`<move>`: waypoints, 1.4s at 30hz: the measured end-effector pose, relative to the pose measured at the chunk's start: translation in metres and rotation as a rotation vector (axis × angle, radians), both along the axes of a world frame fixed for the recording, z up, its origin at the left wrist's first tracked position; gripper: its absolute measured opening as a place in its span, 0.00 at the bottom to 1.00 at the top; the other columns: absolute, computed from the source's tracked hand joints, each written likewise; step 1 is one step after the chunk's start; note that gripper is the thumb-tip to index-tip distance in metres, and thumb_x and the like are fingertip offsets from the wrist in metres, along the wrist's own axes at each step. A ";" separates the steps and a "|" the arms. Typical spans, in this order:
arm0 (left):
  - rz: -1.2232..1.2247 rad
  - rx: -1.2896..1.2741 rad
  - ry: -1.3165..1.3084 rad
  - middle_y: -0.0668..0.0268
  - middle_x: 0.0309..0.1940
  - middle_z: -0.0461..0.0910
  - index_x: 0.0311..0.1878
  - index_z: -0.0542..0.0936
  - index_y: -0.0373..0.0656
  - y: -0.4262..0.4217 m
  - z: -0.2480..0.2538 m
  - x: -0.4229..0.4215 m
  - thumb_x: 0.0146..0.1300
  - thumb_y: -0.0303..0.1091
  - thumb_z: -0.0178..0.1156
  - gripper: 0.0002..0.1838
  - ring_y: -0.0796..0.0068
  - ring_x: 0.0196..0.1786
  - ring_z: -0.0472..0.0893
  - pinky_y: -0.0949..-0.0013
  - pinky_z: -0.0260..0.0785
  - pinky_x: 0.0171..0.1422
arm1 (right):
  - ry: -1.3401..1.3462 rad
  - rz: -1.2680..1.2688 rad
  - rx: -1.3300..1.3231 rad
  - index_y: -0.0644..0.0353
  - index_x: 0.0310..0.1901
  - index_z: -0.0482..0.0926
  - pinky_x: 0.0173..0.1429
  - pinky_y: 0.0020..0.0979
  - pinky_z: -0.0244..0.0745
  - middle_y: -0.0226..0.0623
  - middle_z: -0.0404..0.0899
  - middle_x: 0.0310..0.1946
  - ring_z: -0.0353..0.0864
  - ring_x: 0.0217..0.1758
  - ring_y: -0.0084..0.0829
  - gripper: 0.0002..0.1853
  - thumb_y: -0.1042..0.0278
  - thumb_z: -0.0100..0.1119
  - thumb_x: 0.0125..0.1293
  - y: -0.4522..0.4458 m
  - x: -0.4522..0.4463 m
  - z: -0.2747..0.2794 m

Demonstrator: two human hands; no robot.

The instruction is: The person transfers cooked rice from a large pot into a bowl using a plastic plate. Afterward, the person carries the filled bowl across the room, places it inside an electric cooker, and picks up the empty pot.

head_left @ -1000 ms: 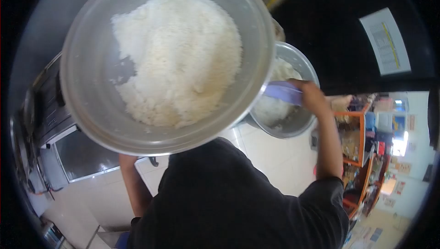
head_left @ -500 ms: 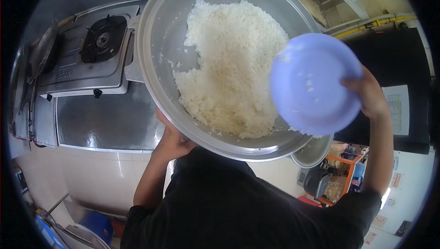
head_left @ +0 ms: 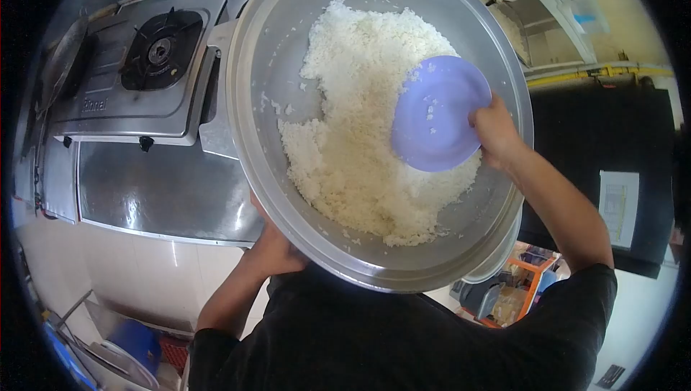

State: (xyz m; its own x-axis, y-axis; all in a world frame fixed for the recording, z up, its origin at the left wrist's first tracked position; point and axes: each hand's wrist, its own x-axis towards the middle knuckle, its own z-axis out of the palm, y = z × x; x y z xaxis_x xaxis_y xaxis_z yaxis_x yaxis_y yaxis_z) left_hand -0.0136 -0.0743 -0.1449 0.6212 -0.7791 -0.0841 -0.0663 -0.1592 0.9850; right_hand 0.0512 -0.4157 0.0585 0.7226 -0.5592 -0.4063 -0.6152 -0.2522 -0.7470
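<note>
A large metal pot (head_left: 338, 269), tilted toward me, holds a heap of white cooked rice (head_left: 353, 139). At its lower left rim is my left hand (head_left: 277, 251), gripping the pot from the outside, with most of its fingers hidden behind the wall. My right hand (head_left: 495, 130) is closed on the edge of a purple plate (head_left: 435, 121). The plate is inside the pot, its far edge against the rice. A few grains stick to the plate's surface. Part of another metal vessel (head_left: 497, 265) shows beneath the pot's lower right side.
On the left a gas stove (head_left: 97, 107) with a black burner sits on a metal counter (head_left: 165, 189). A yellow pipe (head_left: 597, 73) runs along the wall at upper right, above a black panel (head_left: 576, 146) bearing a paper sheet (head_left: 619, 207). An orange shelf (head_left: 534, 287) stands at lower right.
My right hand has brought the purple plate left from over the pot's right rim into the rice. The pot appears slightly lower and farther right in view; my left hand stays at its rim.
</note>
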 end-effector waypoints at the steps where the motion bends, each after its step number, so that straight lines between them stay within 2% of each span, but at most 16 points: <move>1: -0.002 -0.008 0.010 0.42 0.56 0.65 0.57 0.68 0.35 -0.001 -0.002 0.000 0.37 0.30 0.69 0.38 0.42 0.63 0.65 0.51 0.56 0.67 | -0.025 0.017 0.005 0.69 0.61 0.64 0.52 0.33 0.75 0.51 0.75 0.50 0.78 0.51 0.38 0.27 0.83 0.40 0.56 -0.001 0.002 -0.006; 6: -0.042 0.005 0.013 0.41 0.56 0.65 0.55 0.70 0.35 -0.002 0.003 0.000 0.39 0.29 0.67 0.34 0.41 0.63 0.63 0.51 0.56 0.67 | -0.068 0.068 0.093 0.68 0.62 0.64 0.60 0.34 0.69 0.48 0.74 0.53 0.74 0.56 0.37 0.22 0.75 0.48 0.67 0.000 0.014 -0.022; 9: -0.049 0.005 0.038 0.40 0.56 0.65 0.56 0.69 0.33 -0.003 0.007 0.001 0.40 0.29 0.66 0.35 0.41 0.64 0.62 0.51 0.55 0.68 | -0.034 0.174 0.206 0.68 0.64 0.61 0.62 0.38 0.68 0.50 0.69 0.58 0.71 0.61 0.39 0.30 0.54 0.53 0.69 -0.014 0.034 -0.031; 12: -0.064 0.017 0.094 0.35 0.62 0.55 0.65 0.57 0.32 -0.001 0.001 0.002 0.41 0.30 0.68 0.46 0.39 0.68 0.56 0.49 0.48 0.71 | 0.007 0.123 0.261 0.69 0.65 0.60 0.64 0.39 0.66 0.49 0.69 0.59 0.70 0.61 0.39 0.34 0.45 0.46 0.71 -0.008 0.046 -0.032; 14: -0.047 -0.003 0.063 0.40 0.60 0.60 0.63 0.60 0.34 -0.001 0.000 -0.001 0.42 0.31 0.70 0.44 0.45 0.65 0.60 0.51 0.53 0.68 | 0.010 0.142 0.327 0.68 0.65 0.59 0.65 0.40 0.65 0.48 0.68 0.60 0.70 0.62 0.39 0.36 0.42 0.41 0.71 -0.017 0.051 -0.049; 16: 0.017 -0.049 -0.070 0.55 0.50 0.78 0.53 0.77 0.40 -0.002 0.005 0.004 0.44 0.32 0.72 0.29 0.59 0.54 0.77 0.58 0.68 0.60 | 0.005 0.184 0.415 0.68 0.65 0.59 0.66 0.40 0.64 0.48 0.68 0.60 0.69 0.63 0.39 0.37 0.39 0.37 0.71 -0.014 0.062 -0.063; 20: 0.146 0.147 -0.153 0.51 0.54 0.73 0.56 0.73 0.39 -0.002 -0.008 -0.006 0.42 0.30 0.70 0.33 0.53 0.60 0.72 0.55 0.62 0.65 | 0.071 0.240 0.601 0.67 0.65 0.59 0.67 0.39 0.64 0.47 0.67 0.60 0.68 0.64 0.38 0.39 0.35 0.34 0.70 0.035 0.083 -0.090; 21: 0.156 0.138 -0.159 0.49 0.56 0.71 0.58 0.72 0.38 -0.003 -0.006 -0.006 0.42 0.30 0.69 0.35 0.51 0.61 0.70 0.54 0.60 0.67 | 0.093 0.251 0.635 0.66 0.65 0.60 0.67 0.39 0.64 0.47 0.67 0.60 0.67 0.64 0.38 0.40 0.34 0.34 0.69 0.044 0.089 -0.094; 23: 0.164 0.105 -0.167 0.41 0.61 0.51 0.62 0.52 0.38 -0.004 0.001 0.003 0.39 0.36 0.72 0.49 0.44 0.66 0.53 0.50 0.47 0.70 | 0.102 0.278 0.711 0.64 0.65 0.60 0.67 0.39 0.64 0.47 0.67 0.60 0.68 0.63 0.38 0.40 0.33 0.34 0.68 0.039 0.085 -0.111; 24: 0.164 0.073 -0.157 0.35 0.63 0.33 0.65 0.35 0.38 -0.007 0.006 0.006 0.37 0.41 0.76 0.64 0.37 0.69 0.37 0.46 0.36 0.72 | 0.113 0.296 0.738 0.63 0.65 0.61 0.67 0.39 0.64 0.46 0.67 0.60 0.68 0.62 0.38 0.40 0.33 0.34 0.68 0.037 0.084 -0.114; 27: 0.164 0.037 -0.148 0.29 0.66 0.15 0.68 0.17 0.39 -0.009 0.006 0.005 0.34 0.46 0.80 0.80 0.32 0.72 0.23 0.42 0.26 0.74 | 0.196 0.332 0.734 0.65 0.68 0.55 0.70 0.44 0.60 0.48 0.59 0.67 0.60 0.69 0.43 0.41 0.33 0.31 0.68 0.043 0.068 -0.094; 31: 0.241 -0.018 -0.176 0.30 0.66 0.15 0.68 0.18 0.39 -0.009 0.018 0.007 0.33 0.46 0.80 0.81 0.33 0.73 0.23 0.43 0.26 0.74 | 0.148 0.276 0.756 0.66 0.68 0.54 0.69 0.44 0.62 0.52 0.61 0.64 0.61 0.68 0.45 0.42 0.32 0.31 0.68 0.031 0.050 -0.073; 35: 0.361 -0.115 -0.461 0.30 0.67 0.16 0.68 0.18 0.38 -0.012 0.060 0.021 0.32 0.46 0.80 0.81 0.33 0.73 0.23 0.43 0.25 0.74 | -0.085 0.207 0.663 0.67 0.66 0.56 0.66 0.44 0.66 0.51 0.66 0.58 0.64 0.67 0.46 0.42 0.33 0.35 0.67 0.005 0.026 -0.035; 37: 0.308 0.001 -0.277 0.33 0.68 0.35 0.69 0.35 0.33 -0.011 0.040 0.011 0.37 0.35 0.74 0.65 0.40 0.72 0.42 0.52 0.40 0.74 | -0.239 0.143 0.622 0.67 0.65 0.58 0.65 0.44 0.67 0.50 0.68 0.56 0.66 0.65 0.45 0.41 0.34 0.39 0.67 -0.009 0.010 -0.010; 39: 0.268 0.098 -0.223 0.37 0.67 0.49 0.68 0.50 0.31 -0.007 0.027 0.005 0.39 0.29 0.72 0.54 0.46 0.71 0.55 0.56 0.50 0.73 | -0.419 0.070 0.613 0.67 0.64 0.59 0.64 0.44 0.68 0.49 0.69 0.56 0.68 0.63 0.43 0.39 0.37 0.43 0.67 -0.026 -0.012 0.008; 42: 0.175 0.161 -0.229 0.41 0.66 0.57 0.65 0.62 0.34 -0.003 0.025 0.007 0.38 0.32 0.73 0.47 0.49 0.70 0.58 0.55 0.48 0.73 | -0.641 -0.019 0.764 0.64 0.63 0.63 0.64 0.40 0.67 0.42 0.72 0.57 0.72 0.59 0.38 0.32 0.45 0.48 0.69 -0.044 -0.055 0.034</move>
